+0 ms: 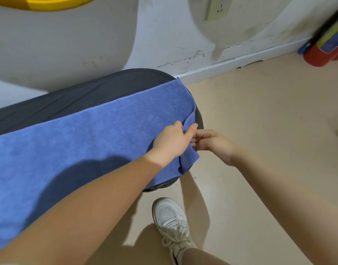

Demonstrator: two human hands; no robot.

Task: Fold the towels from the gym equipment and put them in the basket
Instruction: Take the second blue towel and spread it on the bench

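Observation:
A blue towel [91, 138] lies spread along a dark padded gym bench [99, 88], its right end drooping over the bench's rounded end. My left hand [172, 140] pinches a fold of the towel's right edge between thumb and fingers. My right hand [215, 144] sits just to the right of it, fingers curled around the same hanging edge from the side. No basket is in view.
A scuffed white wall [164, 35] with a socket [217, 8] runs behind the bench. A red cylinder [321, 54] stands in the far right corner. Beige floor [259, 121] stretches to the right. My white sneaker [172, 220] stands below the bench end.

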